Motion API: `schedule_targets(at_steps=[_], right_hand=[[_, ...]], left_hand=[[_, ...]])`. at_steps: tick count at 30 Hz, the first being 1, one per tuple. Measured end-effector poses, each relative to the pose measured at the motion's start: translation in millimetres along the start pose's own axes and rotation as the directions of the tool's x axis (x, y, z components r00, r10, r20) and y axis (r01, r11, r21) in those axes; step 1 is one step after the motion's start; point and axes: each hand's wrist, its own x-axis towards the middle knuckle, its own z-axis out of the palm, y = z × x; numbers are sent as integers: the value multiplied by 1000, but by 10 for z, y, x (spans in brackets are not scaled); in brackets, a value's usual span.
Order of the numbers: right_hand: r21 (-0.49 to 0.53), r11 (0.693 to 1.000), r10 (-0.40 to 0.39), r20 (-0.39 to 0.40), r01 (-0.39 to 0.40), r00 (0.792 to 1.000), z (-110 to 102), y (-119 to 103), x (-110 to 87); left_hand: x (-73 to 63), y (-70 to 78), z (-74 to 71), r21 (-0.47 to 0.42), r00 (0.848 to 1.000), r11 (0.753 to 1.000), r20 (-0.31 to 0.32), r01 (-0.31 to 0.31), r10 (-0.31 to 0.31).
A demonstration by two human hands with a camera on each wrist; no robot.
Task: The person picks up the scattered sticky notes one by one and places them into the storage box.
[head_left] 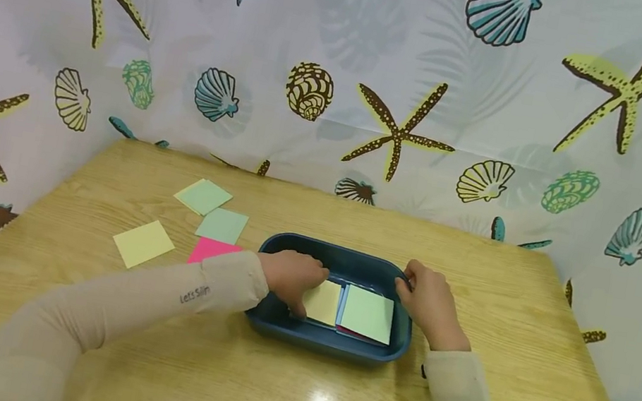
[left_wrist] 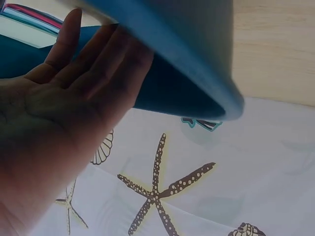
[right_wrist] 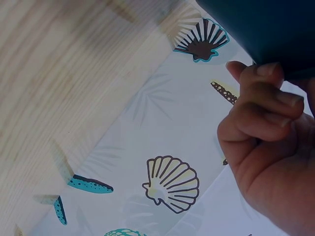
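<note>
A dark blue plastic bin (head_left: 327, 346) stands on the wooden table. Inside it, pale yellow sticky notes (head_left: 322, 301) lie left of a stack of sticky notes with a pale green one (head_left: 367, 314) on top and pink showing beneath. My left hand (head_left: 291, 278) reaches over the bin's left end, its fingers (left_wrist: 106, 64) fairly straight. Thumb and fingertips touch the left part of the yellow notes; their exact contact is partly hidden. With curled fingers, my right hand (head_left: 430, 302) grips the bin's right rim; the right wrist view shows this hand (right_wrist: 268, 132) against the bin wall (right_wrist: 275, 29).
Left of the bin lie a yellow note (head_left: 143, 244), a pink note (head_left: 212, 250) partly behind the left sleeve, a green note (head_left: 223, 225), and a green note over a yellow one (head_left: 204, 197). A cloth printed with shells and starfish (head_left: 358, 28) hangs behind the table.
</note>
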Motion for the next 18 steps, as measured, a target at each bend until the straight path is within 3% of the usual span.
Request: schedule_targets(at_steps=[18], right_hand=[[13, 1000, -7, -10, 7, 1000, -4, -30, -20]], left_hand=[[6, 22, 92, -20, 998, 998, -17, -54, 54]])
